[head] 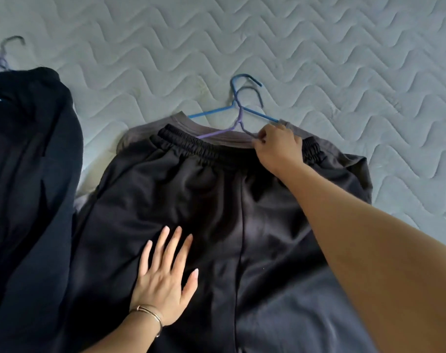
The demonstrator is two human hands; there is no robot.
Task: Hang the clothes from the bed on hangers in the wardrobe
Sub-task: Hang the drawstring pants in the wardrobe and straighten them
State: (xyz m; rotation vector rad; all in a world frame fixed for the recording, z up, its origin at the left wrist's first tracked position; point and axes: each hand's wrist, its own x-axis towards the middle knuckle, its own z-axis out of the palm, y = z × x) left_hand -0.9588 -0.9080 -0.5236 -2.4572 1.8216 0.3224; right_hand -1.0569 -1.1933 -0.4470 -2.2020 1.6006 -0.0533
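Unhung: black trousers [216,194] on bed [318,47]. Right hand [277,149] pinches purple hanger [214,133], 12 o'clock; left hand [163,284] flat on trousers.

Wire hangers, three: blue hanger [260,114], purple hanger [240,118], greyish hanger [1,61] far left. Garments, three: black elastic-waist trousers [191,200], grey top [135,136], dark navy garment [31,161]. Hands, two: left hand [163,284], right hand [277,149]. One bracelet [150,313]. One quilted mattress [318,59].
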